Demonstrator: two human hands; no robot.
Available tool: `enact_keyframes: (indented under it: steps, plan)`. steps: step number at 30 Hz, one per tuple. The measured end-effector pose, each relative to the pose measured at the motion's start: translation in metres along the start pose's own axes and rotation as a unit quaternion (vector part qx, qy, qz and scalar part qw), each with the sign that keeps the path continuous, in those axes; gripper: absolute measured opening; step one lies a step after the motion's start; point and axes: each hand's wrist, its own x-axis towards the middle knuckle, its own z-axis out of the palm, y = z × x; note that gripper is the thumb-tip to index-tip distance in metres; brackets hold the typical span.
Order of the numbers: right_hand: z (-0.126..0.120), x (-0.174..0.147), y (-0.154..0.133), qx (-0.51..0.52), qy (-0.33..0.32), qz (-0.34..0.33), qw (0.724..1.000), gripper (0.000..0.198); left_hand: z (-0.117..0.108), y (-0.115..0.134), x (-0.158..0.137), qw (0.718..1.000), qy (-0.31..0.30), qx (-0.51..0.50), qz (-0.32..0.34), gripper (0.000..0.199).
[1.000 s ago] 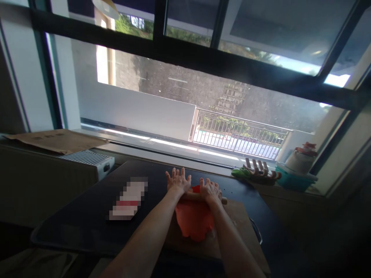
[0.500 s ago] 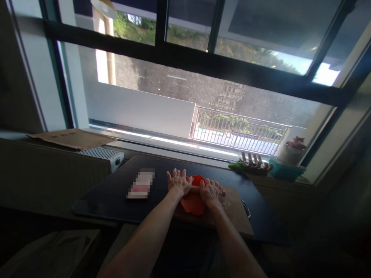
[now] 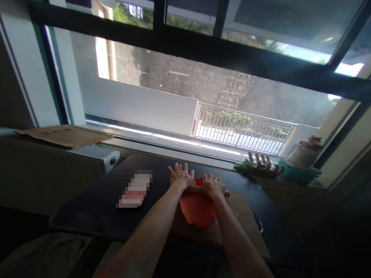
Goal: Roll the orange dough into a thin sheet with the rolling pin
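A wooden rolling pin [image 3: 196, 189] lies across a flat sheet of orange-red dough [image 3: 198, 210] on a wooden board [image 3: 246, 218]. My left hand [image 3: 181, 178] rests on the pin's left part, fingers spread and stretched forward. On its right part lies my right hand [image 3: 213, 185], fingers also apart and extended over the pin. The pin's right end [image 3: 227, 194] sticks out beyond the right hand, while its left end is hidden. Most of the dough shows on the near side of the pin, with a small piece beyond it. Pale flour-like traces dust the board.
The board sits on a dark table [image 3: 95, 208], its metal handle [image 3: 257, 221] at the right. A blurred-out object [image 3: 135, 191] lies left of my arms. Along the window sill stand a green item [image 3: 242, 166], a brown rack [image 3: 262, 163] and a teal box [image 3: 298, 172].
Both hands have pushed the rolling pin forward over the dough, toward its far edge. More of the dough now shows on the near side. My view has shifted slightly.
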Motion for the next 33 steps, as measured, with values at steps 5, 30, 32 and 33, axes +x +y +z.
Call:
enact_keyframes:
  steps: [5,30,32,33]
  plan:
    - [0.001,0.005,0.000,0.006,0.000,-0.003,1.000,0.055,0.003,0.000,0.006,1.000,0.004,0.000,0.000,0.069]
    - [-0.003,-0.022,0.003,-0.011,0.017,-0.029,0.999,0.050,-0.001,-0.005,-0.019,1.000,0.004,0.009,0.024,0.070]
    - [-0.001,-0.008,0.001,-0.005,0.003,-0.021,1.000,0.053,0.001,-0.004,-0.007,1.000,-0.001,0.008,0.019,0.070]
    - [0.000,-0.002,0.001,-0.003,-0.003,-0.018,1.000,0.054,0.002,-0.004,-0.002,1.000,-0.003,0.007,0.017,0.070]
